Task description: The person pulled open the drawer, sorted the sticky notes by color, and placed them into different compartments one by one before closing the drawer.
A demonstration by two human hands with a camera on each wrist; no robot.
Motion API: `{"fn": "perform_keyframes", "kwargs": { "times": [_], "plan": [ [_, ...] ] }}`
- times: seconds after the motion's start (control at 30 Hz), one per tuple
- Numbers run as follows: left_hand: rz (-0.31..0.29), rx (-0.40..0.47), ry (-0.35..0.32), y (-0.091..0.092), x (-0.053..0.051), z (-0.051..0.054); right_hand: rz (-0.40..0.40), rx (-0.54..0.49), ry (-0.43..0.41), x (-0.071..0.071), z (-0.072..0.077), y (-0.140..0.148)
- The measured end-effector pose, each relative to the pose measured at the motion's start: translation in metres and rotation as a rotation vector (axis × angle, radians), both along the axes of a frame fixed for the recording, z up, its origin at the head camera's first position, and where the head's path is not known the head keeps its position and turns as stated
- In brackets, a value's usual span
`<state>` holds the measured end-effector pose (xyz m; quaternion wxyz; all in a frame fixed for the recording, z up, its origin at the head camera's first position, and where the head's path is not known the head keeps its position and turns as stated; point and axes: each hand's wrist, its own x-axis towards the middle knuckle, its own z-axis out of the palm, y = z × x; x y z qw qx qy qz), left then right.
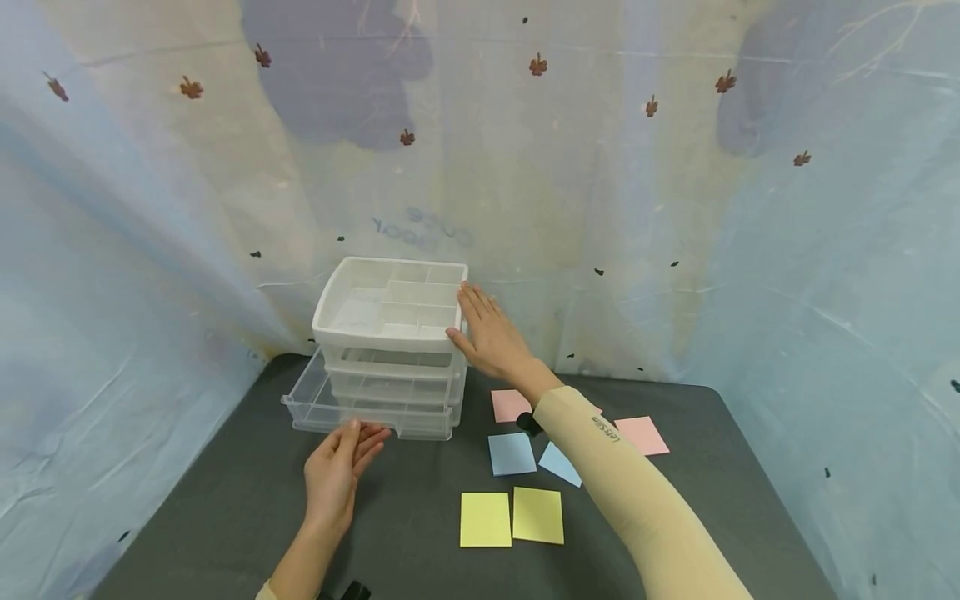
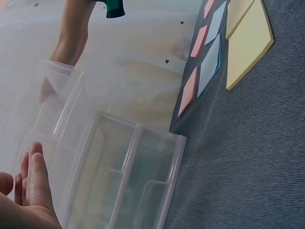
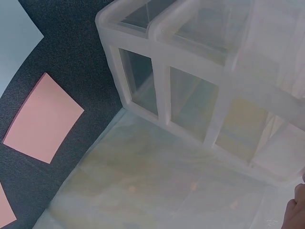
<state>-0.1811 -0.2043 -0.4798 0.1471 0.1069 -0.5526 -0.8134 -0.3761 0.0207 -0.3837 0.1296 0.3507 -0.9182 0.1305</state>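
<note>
Cream sleeve fabric (image 1: 637,508) covered the right forearm, which stretched diagonally up from the lower right over the dark worktop (image 1: 202,500). Beyond the cuff, the right hand (image 1: 491,337) leaned against the right edge of a white plastic drawer organizer (image 1: 382,342), fingers straight and pointing away, thumb spread to one side; its grip was loose, wrapped around nothing. From below, the left hand (image 1: 333,477) reached up to the front of the organizer's clear bottom drawer (image 1: 420,421), which stood pulled out. Its fingers were nearly straight, so that grip was released too; whether the fingertips touched the plastic could not be told. At the back left of the worktop stood the organizer, topped by a compartmented tray (image 1: 423,293). Yellow sticky-note pads (image 1: 486,520) lay nearest the person, with blue sticky-note pads (image 1: 512,454) and pink sticky-note pads (image 1: 642,435) farther back.
</note>
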Motion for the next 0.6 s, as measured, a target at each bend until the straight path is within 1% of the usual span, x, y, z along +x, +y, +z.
{"fn": "perform_keyframes", "kwargs": {
  "times": [0.13,0.37,0.5,0.6],
  "plan": [
    [-0.003,-0.001,0.008,-0.0003,0.0027,-0.0013,-0.005,-0.001,0.001,-0.0004,0.0012,0.0008],
    [0.006,0.007,0.014,0.0001,0.0038,-0.0036,0.000,0.010,0.008,0.0002,0.0017,0.0013],
    [0.012,0.003,0.011,0.0002,0.0041,-0.0039,-0.003,-0.001,0.011,0.0013,0.0009,0.0010],
    [0.013,-0.017,0.016,-0.0005,0.0043,-0.0031,-0.016,-0.023,0.008,0.0026,0.0008,0.0000]
  ]
}}
